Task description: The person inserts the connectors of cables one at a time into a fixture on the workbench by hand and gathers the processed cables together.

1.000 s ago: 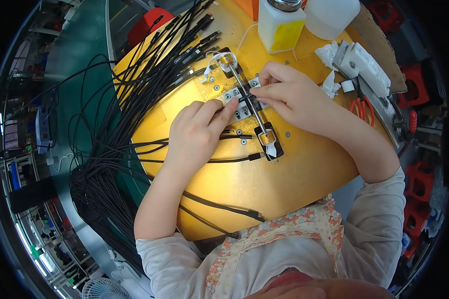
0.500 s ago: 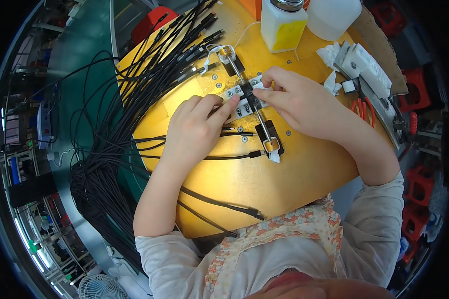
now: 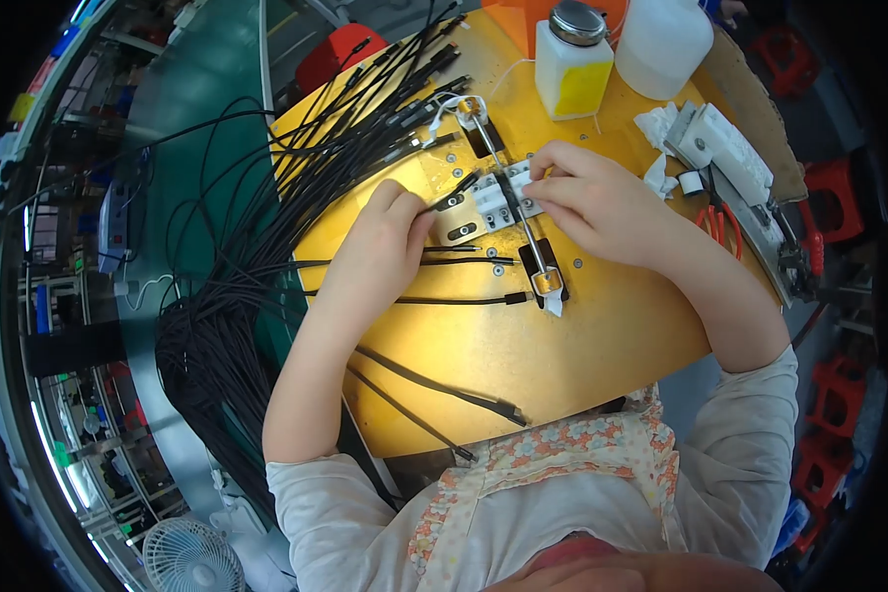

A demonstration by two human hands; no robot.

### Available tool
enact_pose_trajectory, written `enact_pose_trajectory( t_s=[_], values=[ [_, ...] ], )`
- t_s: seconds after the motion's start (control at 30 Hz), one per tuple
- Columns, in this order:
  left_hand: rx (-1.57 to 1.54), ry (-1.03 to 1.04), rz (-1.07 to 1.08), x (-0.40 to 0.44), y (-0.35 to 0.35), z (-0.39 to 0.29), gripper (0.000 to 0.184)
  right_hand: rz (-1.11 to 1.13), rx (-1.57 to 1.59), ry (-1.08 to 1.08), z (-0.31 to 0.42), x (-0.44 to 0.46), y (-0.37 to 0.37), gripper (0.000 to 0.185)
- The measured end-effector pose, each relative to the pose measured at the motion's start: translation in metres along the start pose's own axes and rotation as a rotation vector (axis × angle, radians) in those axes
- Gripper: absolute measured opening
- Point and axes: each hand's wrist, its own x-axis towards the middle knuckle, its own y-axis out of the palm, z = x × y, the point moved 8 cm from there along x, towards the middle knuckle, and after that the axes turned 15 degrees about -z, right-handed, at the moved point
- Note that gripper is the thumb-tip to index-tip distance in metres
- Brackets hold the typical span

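My left hand point(image 3: 380, 247) pinches a black cable point(image 3: 460, 191), whose connector end points up and right beside the metal fixture point(image 3: 495, 205). This fixture has light metal blocks with screws and a steel rod point(image 3: 529, 233) crossing over it. At the fixture's right side, the fingertips of my right hand point(image 3: 590, 202) are pressed together and touch the block; whatever they may hold is hidden. Slotted plates point(image 3: 456, 223) show between my left fingers and the blocks. Several black cables point(image 3: 464, 299) lie just below on the yellow board point(image 3: 582, 345).
A large bundle of black cables point(image 3: 296, 212) covers the board's left side. At the back stand a bottle with a metal lid point(image 3: 572, 74) and a white container point(image 3: 664, 44). On the right are orange-handled pliers point(image 3: 722, 225) and a white metal tool point(image 3: 725, 153).
My left hand has drawn back left from the fixture with the cable, uncovering the slotted plates. My right hand stays at the block. The view has shifted slightly.
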Motion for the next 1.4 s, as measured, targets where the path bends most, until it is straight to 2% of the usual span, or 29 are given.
enact_pose_trajectory(
  t_s=[0.07, 0.13, 0.17, 0.27, 0.3, 0.37, 0.4, 0.47, 0.57, 0.6, 0.67, 0.73, 0.87, 0.9, 1.03, 1.13, 1.2, 1.23, 1.33, 1.4],
  values=[
    [0.043, -0.059, 0.202, -0.023, -0.001, 0.003, 0.017, -0.009, 0.023, 0.033, -0.004, 0.000, 0.000, 0.012],
    [-0.116, -0.057, 0.597, -0.058, 0.008, -0.016, 0.024, -0.028, 0.036, 0.048, -0.007, 0.002, -0.002, 0.013],
    [-0.151, -0.174, 0.718, -0.072, 0.006, -0.020, 0.026, -0.030, 0.037, 0.049, -0.008, 0.002, -0.002, 0.013],
    [-0.107, -0.229, 0.808, -0.069, -0.002, -0.012, 0.024, -0.042, 0.044, 0.050, -0.008, 0.001, -0.001, 0.012],
    [0.028, -0.153, 0.544, -0.049, -0.014, 0.000, 0.024, -0.047, 0.045, 0.042, -0.008, 0.001, -0.001, 0.012],
    [0.648, 0.049, 0.030, -0.008, -0.042, 0.028, 0.044, -0.048, 0.040, 0.033, -0.008, -0.001, 0.000, 0.012],
    [0.737, 0.071, -0.097, 0.000, -0.043, 0.060, 0.049, -0.045, 0.033, 0.032, -0.007, -0.001, 0.000, 0.012],
    [0.575, 0.003, -0.153, 0.015, -0.043, 0.115, 0.039, -0.047, 0.017, 0.021, -0.006, -0.001, -0.001, 0.011],
    [0.591, 0.045, -0.244, 0.017, -0.061, 0.117, 0.031, -0.057, 0.002, 0.001, -0.005, 0.000, -0.001, 0.010],
    [0.574, 0.001, -0.323, 0.016, -0.074, 0.112, 0.020, -0.059, 0.003, 0.001, -0.005, 0.000, -0.001, 0.010],
    [0.467, 0.096, -0.584, 0.010, -0.107, 0.102, 0.017, -0.062, 0.010, 0.009, -0.006, -0.001, -0.001, 0.009],
    [0.390, 0.029, -0.696, 0.003, -0.127, 0.100, 0.013, -0.057, 0.019, 0.015, -0.006, 0.000, 0.000, 0.009],
    [0.435, -0.247, -0.805, -0.004, -0.139, 0.097, 0.013, -0.051, -0.002, 0.010, -0.005, 0.001, -0.001, 0.010],
    [0.567, -0.136, -0.842, -0.003, -0.141, 0.078, 0.013, -0.062, -0.009, -0.001, -0.004, 0.000, -0.003, 0.011],
    [0.488, 0.167, -0.849, 0.002, -0.128, 0.006, 0.016, -0.147, 0.055, 0.012, -0.006, 0.003, -0.006, 0.021],
    [0.227, 0.320, -0.709, -0.001, -0.093, -0.038, 0.032, -0.128, 0.420, 0.255, 0.005, 0.006, -0.011, 0.038],
    [0.193, 0.411, -0.590, -0.009, -0.062, -0.053, 0.043, -0.171, 0.628, 0.210, 0.020, 0.005, -0.012, 0.049],
    [0.161, 0.448, -0.552, -0.009, -0.052, -0.055, 0.041, -0.190, 0.732, 0.193, 0.025, 0.003, -0.014, 0.054],
    [0.149, 0.592, -0.482, -0.013, -0.036, -0.054, 0.036, -0.098, 0.649, -0.094, 0.043, -0.006, -0.022, 0.062],
    [0.139, 0.662, -0.477, -0.016, -0.035, -0.047, 0.032, -0.110, 0.627, -0.115, 0.045, -0.002, -0.028, 0.049]
  ],
)
